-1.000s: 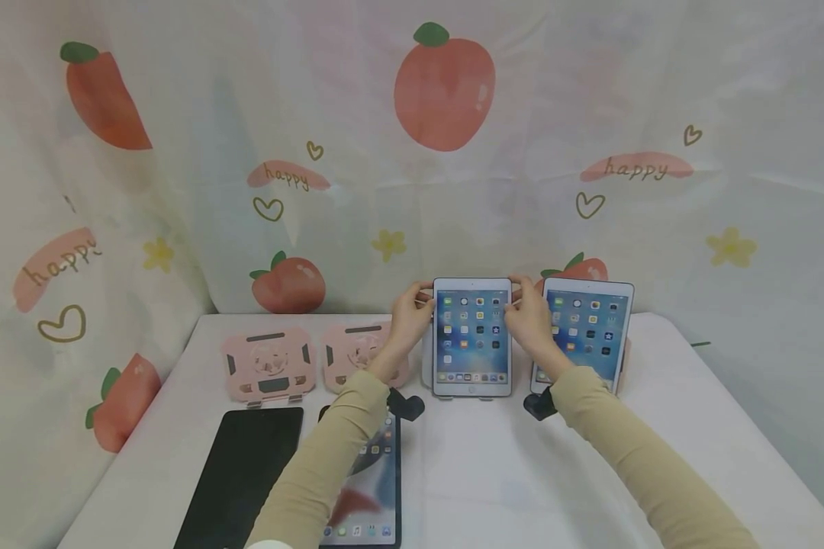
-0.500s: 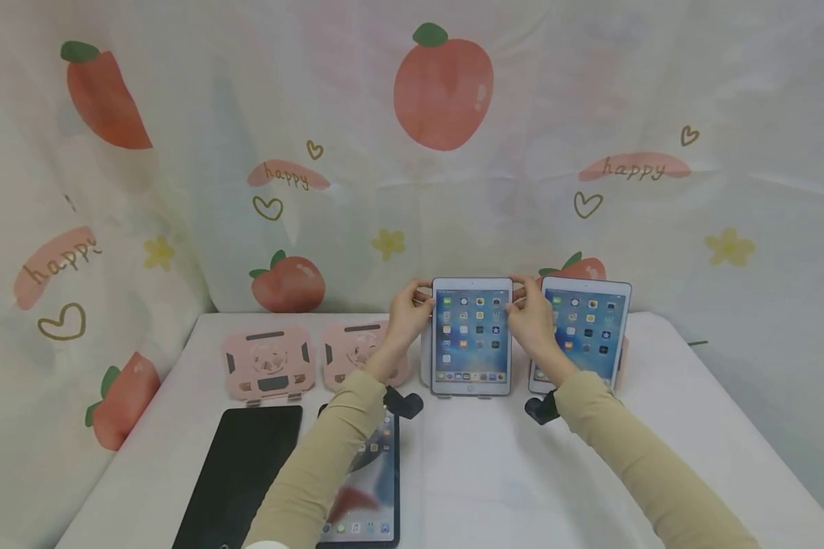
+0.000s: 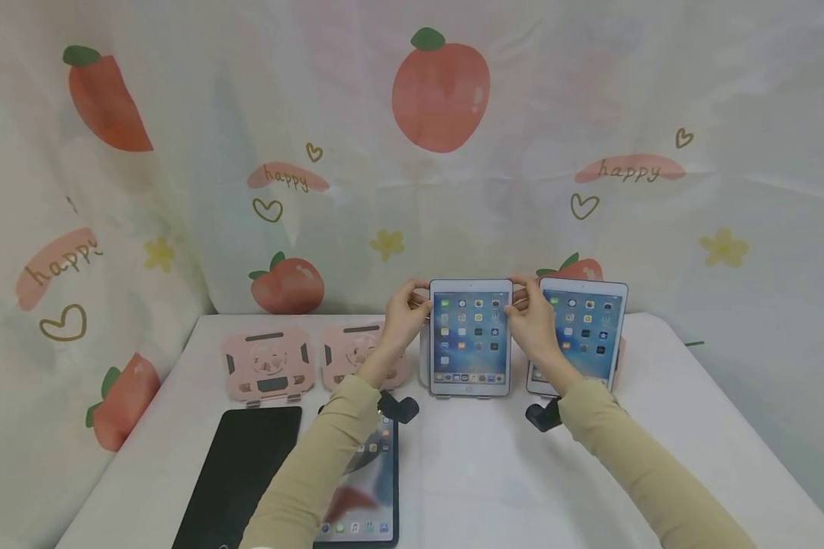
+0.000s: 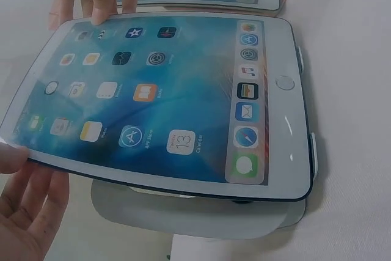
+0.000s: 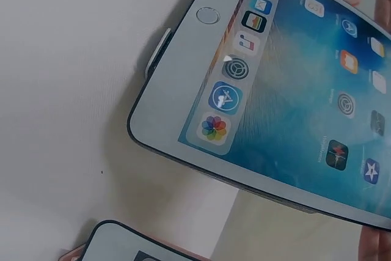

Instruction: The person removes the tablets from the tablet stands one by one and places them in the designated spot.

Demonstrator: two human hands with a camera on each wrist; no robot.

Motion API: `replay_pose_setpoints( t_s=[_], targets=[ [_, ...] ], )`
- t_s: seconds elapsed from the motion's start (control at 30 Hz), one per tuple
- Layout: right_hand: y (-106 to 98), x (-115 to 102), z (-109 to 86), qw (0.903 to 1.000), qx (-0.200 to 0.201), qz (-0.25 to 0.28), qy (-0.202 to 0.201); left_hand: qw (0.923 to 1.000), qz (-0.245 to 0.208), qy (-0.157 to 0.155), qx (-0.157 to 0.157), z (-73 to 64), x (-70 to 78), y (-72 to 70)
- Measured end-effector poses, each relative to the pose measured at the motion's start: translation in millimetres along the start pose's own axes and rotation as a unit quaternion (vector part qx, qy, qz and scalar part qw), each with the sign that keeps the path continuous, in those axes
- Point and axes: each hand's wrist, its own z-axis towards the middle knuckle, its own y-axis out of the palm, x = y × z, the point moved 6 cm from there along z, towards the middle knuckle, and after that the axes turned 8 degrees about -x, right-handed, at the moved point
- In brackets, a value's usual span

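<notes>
A white-framed tablet [image 3: 470, 335] with a lit home screen leans upright on a pale grey stand [image 4: 183, 215]. The stand's small front lips hook over the tablet's lower edge. On the tablet's left side, near the top, my left hand [image 3: 405, 319] grips the edge, thumb at the front and fingers behind. My right hand [image 3: 532, 324] holds the opposite edge the same way. Beyond that hand, a second white-framed tablet [image 3: 580, 328] leans on a pink stand [image 3: 621, 358], partly hidden by my right wrist.
Two pink stands [image 3: 269, 364] [image 3: 364, 354] stand at the back left. In front of them lie a dark-screened tablet [image 3: 243, 473] and a larger lit tablet [image 3: 367, 503], partly under my left sleeve. A fruit-print curtain [image 3: 439, 206] rises behind the white table [image 3: 522, 488].
Both hands keep their hold on the middle tablet, which stays on its stand. Only the head view has shifted slightly.
</notes>
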Motion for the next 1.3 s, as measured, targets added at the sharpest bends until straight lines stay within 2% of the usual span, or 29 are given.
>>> replay_pose_setpoints(
  t_s=[0.2,0.47,0.8,1.07,1.3],
  targets=[
    [-4,-4,-5.1,0.9997,-0.007,0.016,-0.02,0.9998,0.002,0.018,-0.004,-7.4,7.7,-4.2],
    [-13,-16,-12.4,0.998,0.01,0.021,-0.059,0.9994,-0.006,0.032,-0.011,-18.7,22.1,-8.3],
    [-21,-23,-22.6,0.9975,-0.004,0.033,-0.062,0.9979,-0.026,0.055,-0.022,-35.0,34.1,-13.1],
    [-26,-27,-34.2,0.997,-0.019,0.034,-0.068,0.9978,-0.025,0.052,-0.032,-46.2,34.1,-13.8],
    [-25,-24,-44.6,0.9966,-0.042,0.042,-0.057,0.9974,-0.033,0.047,-0.044,-57.9,31.4,-14.9]
  ],
)
